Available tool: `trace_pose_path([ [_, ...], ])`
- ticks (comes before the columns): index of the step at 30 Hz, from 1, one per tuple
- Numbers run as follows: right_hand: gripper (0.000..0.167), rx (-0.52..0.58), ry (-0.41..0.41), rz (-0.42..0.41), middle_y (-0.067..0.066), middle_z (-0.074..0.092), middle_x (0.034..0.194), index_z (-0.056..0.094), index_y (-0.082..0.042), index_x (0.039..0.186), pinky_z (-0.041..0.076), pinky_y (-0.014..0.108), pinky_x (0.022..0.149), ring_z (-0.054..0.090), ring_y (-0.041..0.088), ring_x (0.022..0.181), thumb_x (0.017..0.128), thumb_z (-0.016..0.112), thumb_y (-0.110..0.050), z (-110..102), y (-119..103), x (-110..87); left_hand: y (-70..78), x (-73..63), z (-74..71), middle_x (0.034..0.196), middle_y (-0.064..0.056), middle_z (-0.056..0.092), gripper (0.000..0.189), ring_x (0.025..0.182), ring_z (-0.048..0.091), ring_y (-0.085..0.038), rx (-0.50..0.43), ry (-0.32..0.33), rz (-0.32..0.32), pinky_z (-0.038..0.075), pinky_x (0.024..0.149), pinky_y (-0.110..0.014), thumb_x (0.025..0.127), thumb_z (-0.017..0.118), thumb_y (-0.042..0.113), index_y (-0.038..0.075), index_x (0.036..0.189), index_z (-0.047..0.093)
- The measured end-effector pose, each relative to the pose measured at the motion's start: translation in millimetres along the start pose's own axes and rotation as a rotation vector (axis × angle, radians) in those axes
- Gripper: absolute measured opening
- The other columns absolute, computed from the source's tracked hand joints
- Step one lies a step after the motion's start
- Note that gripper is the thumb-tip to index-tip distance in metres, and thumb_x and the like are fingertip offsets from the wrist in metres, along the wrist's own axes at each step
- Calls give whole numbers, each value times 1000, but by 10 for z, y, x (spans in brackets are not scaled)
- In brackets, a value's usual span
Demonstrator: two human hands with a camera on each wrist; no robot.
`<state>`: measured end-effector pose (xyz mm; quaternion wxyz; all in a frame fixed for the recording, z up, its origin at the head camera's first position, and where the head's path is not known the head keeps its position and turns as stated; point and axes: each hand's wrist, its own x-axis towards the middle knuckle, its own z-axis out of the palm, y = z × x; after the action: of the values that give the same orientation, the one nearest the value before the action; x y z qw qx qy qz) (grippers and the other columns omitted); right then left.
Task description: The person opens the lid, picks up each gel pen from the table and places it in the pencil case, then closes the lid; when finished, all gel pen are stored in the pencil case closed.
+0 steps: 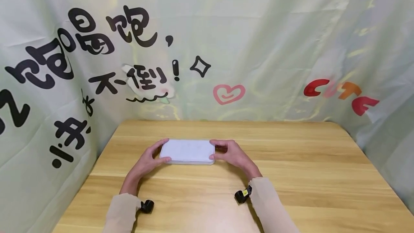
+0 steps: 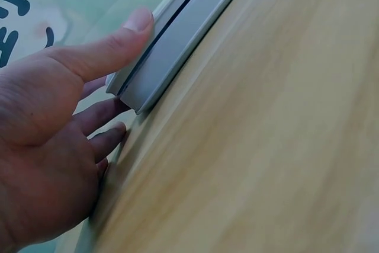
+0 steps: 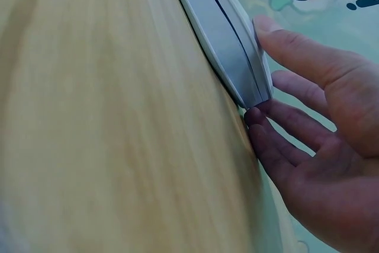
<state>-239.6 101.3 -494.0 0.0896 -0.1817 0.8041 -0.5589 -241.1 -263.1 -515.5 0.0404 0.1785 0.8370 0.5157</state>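
Observation:
A pale, flat rectangular case [image 1: 187, 150] with rounded corners lies on the wooden table. Its grey side [image 2: 177, 39] shows a dark seam running lengthwise and a small clasp near the top of the left wrist view. My left hand [image 1: 149, 158] grips the left end, thumb on the near upper edge and fingers round the end. At the other end my right hand [image 1: 234, 153] holds it the same way, its thumb against the upper edge in the right wrist view and fingertips low by the corner [image 3: 254, 96].
The wooden table [image 1: 307, 175] stretches around the case on all sides. Behind it and along both sides hangs a pale green printed curtain [image 1: 275, 53]. A small black camera sits at each wrist, the left one [image 1: 147, 206] and the right one [image 1: 242, 195], close over the tabletop.

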Motion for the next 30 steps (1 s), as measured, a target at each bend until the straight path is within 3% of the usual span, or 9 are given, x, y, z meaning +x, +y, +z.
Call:
trace_pose_path([
  [9, 60, -20, -6, -6, 13, 59, 145, 62, -4, 140, 44, 47, 111, 54, 31, 135, 87, 84, -19, 46, 41, 7, -21, -40, -3, 165, -15, 31, 79, 154, 13, -43, 21, -1, -25, 8, 121, -64, 91, 81, 24, 10, 157, 42],
  [18, 62, -28, -44, 1, 13, 56, 149, 59, -3, 144, 42, 47, 112, 51, 32, 138, 89, 83, -16, 39, -5, 12, 14, -67, 13, 164, -20, 30, 79, 154, 12, -46, 13, 8, 3, 8, 120, -65, 90, 81, 19, 4, 157, 40],
  [27, 61, -35, -44, 2, 13, 55, 149, 58, -4, 145, 42, 47, 112, 51, 31, 138, 90, 82, -18, 24, 12, -1, -7, -62, 34, 164, -21, 31, 80, 153, 15, -45, 41, 22, -4, 11, 120, -66, 90, 82, 23, 8, 157, 41],
  [30, 61, -16, -53, -22, 17, 56, 148, 55, 0, 146, 43, 50, 111, 52, 34, 136, 93, 79, -18, -20, 56, -1, -32, -50, 56, 165, -20, 29, 76, 154, 17, -42, 21, 34, -5, 12, 121, -63, 94, 77, 25, 8, 158, 39],
])
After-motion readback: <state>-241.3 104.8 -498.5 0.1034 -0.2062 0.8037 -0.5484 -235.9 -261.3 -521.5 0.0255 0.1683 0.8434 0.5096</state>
